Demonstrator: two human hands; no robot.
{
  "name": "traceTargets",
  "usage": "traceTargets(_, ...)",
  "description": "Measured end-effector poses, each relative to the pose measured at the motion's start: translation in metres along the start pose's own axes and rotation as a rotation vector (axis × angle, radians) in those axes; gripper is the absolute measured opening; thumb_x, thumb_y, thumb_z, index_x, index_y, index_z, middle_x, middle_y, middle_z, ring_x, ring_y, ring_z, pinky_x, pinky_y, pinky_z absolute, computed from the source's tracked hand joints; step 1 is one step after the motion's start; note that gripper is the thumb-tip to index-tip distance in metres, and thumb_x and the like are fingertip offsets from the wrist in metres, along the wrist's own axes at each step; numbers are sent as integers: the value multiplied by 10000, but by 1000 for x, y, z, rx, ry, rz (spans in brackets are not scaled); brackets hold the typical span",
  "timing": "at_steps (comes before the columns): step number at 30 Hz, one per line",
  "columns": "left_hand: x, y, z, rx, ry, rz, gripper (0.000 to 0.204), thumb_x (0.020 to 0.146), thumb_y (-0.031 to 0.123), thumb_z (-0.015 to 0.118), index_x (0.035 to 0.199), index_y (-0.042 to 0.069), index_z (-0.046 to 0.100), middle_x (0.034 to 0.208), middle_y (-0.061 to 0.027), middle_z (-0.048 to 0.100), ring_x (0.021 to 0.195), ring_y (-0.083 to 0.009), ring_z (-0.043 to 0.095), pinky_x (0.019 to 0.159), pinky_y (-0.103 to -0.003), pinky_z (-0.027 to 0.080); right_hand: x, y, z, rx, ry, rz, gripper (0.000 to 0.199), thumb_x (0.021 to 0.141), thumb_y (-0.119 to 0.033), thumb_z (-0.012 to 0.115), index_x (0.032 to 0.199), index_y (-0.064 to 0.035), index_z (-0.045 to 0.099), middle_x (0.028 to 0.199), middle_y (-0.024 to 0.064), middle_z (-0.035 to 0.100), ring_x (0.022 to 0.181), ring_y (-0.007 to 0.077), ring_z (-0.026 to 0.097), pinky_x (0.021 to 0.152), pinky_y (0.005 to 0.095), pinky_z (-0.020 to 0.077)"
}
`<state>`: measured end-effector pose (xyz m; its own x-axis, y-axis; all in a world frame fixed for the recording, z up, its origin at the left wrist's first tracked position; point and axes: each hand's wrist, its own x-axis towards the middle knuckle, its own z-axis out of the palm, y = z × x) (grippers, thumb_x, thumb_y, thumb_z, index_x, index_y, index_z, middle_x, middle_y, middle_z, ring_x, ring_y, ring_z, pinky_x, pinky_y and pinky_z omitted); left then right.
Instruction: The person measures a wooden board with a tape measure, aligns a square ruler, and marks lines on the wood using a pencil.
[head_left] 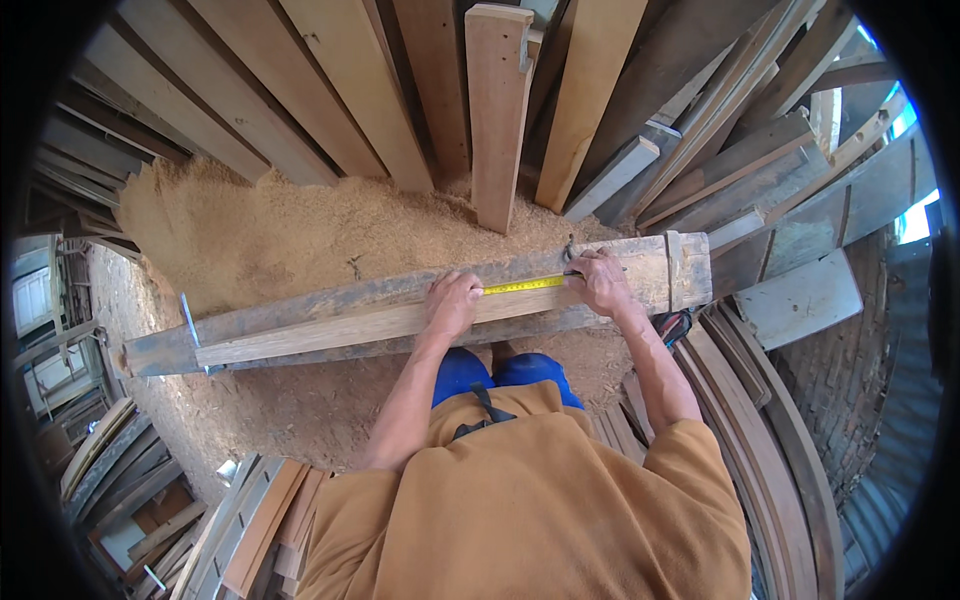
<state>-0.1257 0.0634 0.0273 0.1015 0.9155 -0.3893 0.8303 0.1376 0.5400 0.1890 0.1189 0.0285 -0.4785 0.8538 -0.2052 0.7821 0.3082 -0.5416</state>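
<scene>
A pale wooden plank (330,332) lies lengthwise along a worn, dark-stained bench beam (160,355). Stretched along the plank between my hands is the yellow blade of a tape measure (523,285). My left hand (455,301) is closed at the blade's left end, resting on the plank; whether the tape's case is inside it is hidden. At the right end, my right hand (601,283) closes over the blade. A thin dark stick, pencil-like (572,273), pokes out from its fingers.
A small wooden block (675,270) crosses the beam's right end. Sawdust (280,235) is heaped behind the bench, below tall leaning boards (497,120). Stacked planks (745,440) curve along my right side, and more timber (265,520) stands at lower left. A thin pale-blue bar (190,320) stands by the plank's left end.
</scene>
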Motion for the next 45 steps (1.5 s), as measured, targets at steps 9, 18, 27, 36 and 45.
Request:
traceTargets(9,8,-4,15,-116,53,84,102,928,215,681,956,121,711,958,-117,676,1024,-339,631,934,-477,477,-5,6,-14,-51,-31,128,176,819,-178,742,962,-76,739,920,145,703,924,347,644,909,445,457)
traceTargets(18,10,6,13,-172,52,74,115,920,197,677,954,90,698,961,-145,692,984,-365,645,912,-472,487,-2,10,-8,47,-15,76,189,816,-179,738,963,-59,734,916,171,699,945,374,642,907,459,454)
traceTargets(27,16,18,17,-228,51,114,138,908,202,693,955,73,707,959,-161,691,984,-374,649,909,-477,493,-4,12,-11,44,13,132,205,821,-188,734,969,-48,741,918,184,702,933,394,635,885,478,466)
traceTargets(36,20,17,20,-216,7,90,141,911,197,700,976,72,719,984,-158,700,1004,-369,650,922,-472,499,-4,19,-10,37,-25,124,200,818,-177,707,969,-51,740,925,174,706,942,392,638,885,468,471)
traceTargets(45,26,35,27,-206,-23,98,129,920,195,676,974,83,712,1022,-143,706,1035,-368,642,951,-466,491,-2,16,-2,66,-13,52,280,852,-266,749,1029,-48,736,930,200,697,938,410,632,883,478,470)
